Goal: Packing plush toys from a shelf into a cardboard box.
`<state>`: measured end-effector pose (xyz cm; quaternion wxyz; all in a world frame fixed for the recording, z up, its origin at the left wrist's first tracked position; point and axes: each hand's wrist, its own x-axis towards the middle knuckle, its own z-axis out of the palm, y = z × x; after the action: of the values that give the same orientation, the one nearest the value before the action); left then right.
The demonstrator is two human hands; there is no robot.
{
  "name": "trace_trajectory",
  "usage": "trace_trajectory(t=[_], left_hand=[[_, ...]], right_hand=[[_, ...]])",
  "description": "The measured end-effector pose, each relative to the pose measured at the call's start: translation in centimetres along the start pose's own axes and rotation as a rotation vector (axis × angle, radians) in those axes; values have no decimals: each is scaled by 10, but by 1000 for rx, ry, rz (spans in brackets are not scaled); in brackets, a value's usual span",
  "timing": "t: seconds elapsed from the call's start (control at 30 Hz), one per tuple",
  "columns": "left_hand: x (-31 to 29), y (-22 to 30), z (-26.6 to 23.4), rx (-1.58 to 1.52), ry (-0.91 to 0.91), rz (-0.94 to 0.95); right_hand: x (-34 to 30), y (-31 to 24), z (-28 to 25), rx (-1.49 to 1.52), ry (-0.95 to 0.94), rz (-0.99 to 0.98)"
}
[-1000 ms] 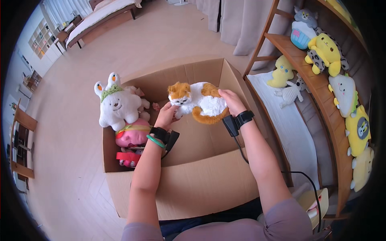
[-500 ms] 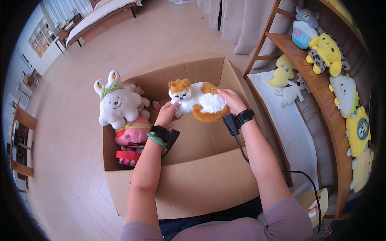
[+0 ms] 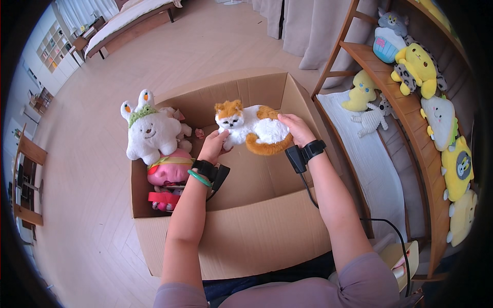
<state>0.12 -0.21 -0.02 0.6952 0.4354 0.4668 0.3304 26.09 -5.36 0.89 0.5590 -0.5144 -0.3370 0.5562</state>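
We are holding toy cat (image 3: pixel 251 128) over open cardboard box (image 3: pixel 257 241), frame centre: left hand (image 3: pixel 214 146) and right hand (image 3: pixel 297 129) both clamped on it. Judged next move: lowering into bare right half, beside white bunny plush (image 3: pixel 149 131).

One view only: head cam, fisheye, on your head, looking steeply down and slightly forward. Your forearms enter from the lower edge, and the open cardboard box (image 3: pixel 241 241) sits close below, filling the centre. The wood floor (image 3: pixel 92 169) bends away up-left to a bed (image 3: pixel 128 20) far off. The wooden shelf (image 3: pixel 411 118) curves along the right rim. Dark vignette rings the frame. No second view to overlap.
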Motion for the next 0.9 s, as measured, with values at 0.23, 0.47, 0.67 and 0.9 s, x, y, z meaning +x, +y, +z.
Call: trace_trajectory(t=[0.23, 0.47, 0.67, 0.9], left_hand=[[-1, 0, 1, -2, 0, -3], [-4, 4, 3, -32, 26, -20], [-2, 3, 1, -28, 26, -36], [3, 0, -1, -2, 25, 3]], right_hand=[[-1, -1, 1, 19, -1, 17], [0, -1, 0, 2, 12, 40], [1, -1, 0, 35, 4, 58], [-3, -5, 4, 37, 25, 27]])
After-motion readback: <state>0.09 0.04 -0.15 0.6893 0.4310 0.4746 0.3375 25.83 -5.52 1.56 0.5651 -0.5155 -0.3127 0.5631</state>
